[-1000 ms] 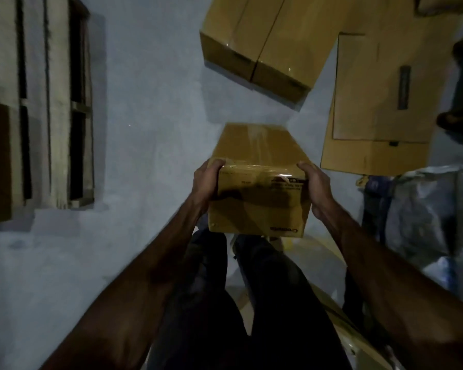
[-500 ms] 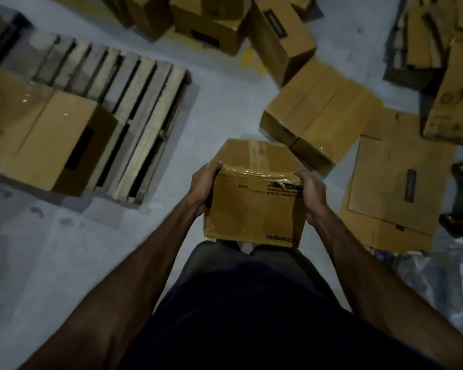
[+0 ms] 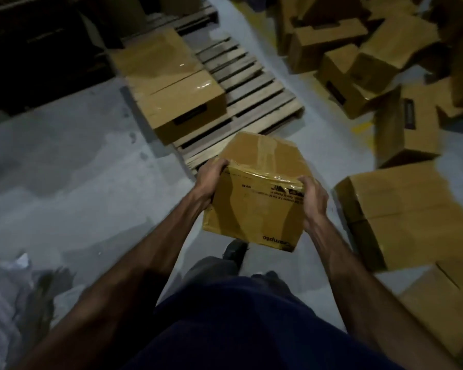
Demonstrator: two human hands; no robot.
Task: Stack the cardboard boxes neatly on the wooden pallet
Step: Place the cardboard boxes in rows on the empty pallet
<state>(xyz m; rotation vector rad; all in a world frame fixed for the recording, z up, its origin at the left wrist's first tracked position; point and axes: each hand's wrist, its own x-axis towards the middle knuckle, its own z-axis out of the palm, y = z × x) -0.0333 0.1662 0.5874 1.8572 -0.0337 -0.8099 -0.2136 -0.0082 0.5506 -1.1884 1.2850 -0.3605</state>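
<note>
The person holds a brown taped cardboard box [image 3: 254,198] in front of the body, above the grey concrete floor [image 3: 72,182], with both arms stretched forward. The left hand [image 3: 207,178] grips the box's left upper corner, its fingers curled over the top edge. The right hand [image 3: 313,197] grips the right upper corner in the same way, the thumb lying on the taped top edge. The box is tilted, its printed side facing the camera with the lettering upside down, and clear tape runs along its top.

Just beyond the held box lies a slatted wooden pallet [image 3: 251,94] on the floor. A larger brown cardboard box with a dark handle slot [image 3: 171,84] sits on the pallet's left part, leaving the right slats bare. To the right a heap of loose brown cardboard boxes [image 3: 385,57] lies scattered over the floor, and another large brown carton [image 3: 401,217] rests on the floor near the right forearm. A dark shoe [image 3: 234,249] shows below the held box, and dark blue clothing [image 3: 251,329] fills the lower frame.
</note>
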